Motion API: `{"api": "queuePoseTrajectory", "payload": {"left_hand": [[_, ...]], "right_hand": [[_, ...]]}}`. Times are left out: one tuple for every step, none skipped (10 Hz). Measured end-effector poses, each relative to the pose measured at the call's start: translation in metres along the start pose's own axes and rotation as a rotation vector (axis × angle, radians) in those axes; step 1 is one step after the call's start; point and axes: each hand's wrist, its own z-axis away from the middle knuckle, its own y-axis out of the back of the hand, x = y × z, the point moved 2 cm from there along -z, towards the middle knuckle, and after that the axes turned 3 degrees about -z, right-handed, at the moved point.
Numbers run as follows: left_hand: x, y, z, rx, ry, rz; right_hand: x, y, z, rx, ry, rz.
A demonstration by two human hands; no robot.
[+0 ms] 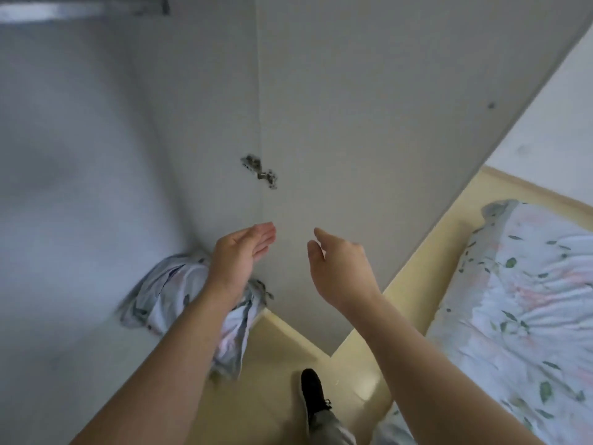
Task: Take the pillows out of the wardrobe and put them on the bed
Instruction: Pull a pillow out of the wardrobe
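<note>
One pillow (154, 300) in a pale cover with green leaves lies low in the wardrobe (80, 155), in its right corner, and its near end reaches to the front edge, close to the yellow floor (362, 364). Just right of it the left hand (239, 255) is lifted, the fingers straight and together, the palm turned to the right, and it holds nothing. Its forearm passes in front of the pillow; I cannot tell if they touch. Behind the hands stands the grey door (353, 123), which is open, with a dark hinge (260, 172) on its left edge. The right hand (340, 268) is near the left one but apart from it, the fingers loosely bent, the thumb out, also holding nothing. Below, one black shoe (312, 393) is on the floor. At the far right is the bed (519, 300), covered with the same leaf pattern.
</note>
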Motion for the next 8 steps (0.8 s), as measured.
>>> {"api": "queuePoseTrajectory", "payload": {"left_hand": [[-0.058, 0.039, -0.004, 0.155, 0.171, -0.002], [-0.115, 0.075, -0.001, 0.301, 0.34, -0.111], [-0.189, 0.109, -0.01, 0.418, 0.472, -0.261], [-0.217, 0.113, -0.017, 0.435, 0.582, -0.405], [-0.26, 0.115, -0.028, 0.448, 0.652, -0.456], [-0.311, 0.118, -0.043, 0.409, 0.703, -0.499], [-0.359, 0.122, -0.058, 0.402, 0.77, -0.506], [-0.41, 0.13, -0.077, 0.434, 0.814, -0.453]], "right_hand": [[0.007, -0.074, -0.033, -0.229, 0.038, 0.056], [0.02, -0.148, -0.059, -0.464, 0.073, 0.171], [0.038, -0.23, -0.078, -0.7, 0.086, 0.256], [0.064, -0.3, -0.091, -0.852, -0.002, 0.274], [0.113, -0.365, -0.106, -0.852, -0.383, -0.035], [0.16, -0.417, -0.122, -0.841, -0.644, -0.127], [0.202, -0.474, -0.143, -0.889, -0.736, -0.083], [0.247, -0.532, -0.162, -0.837, -0.897, -0.203]]}}
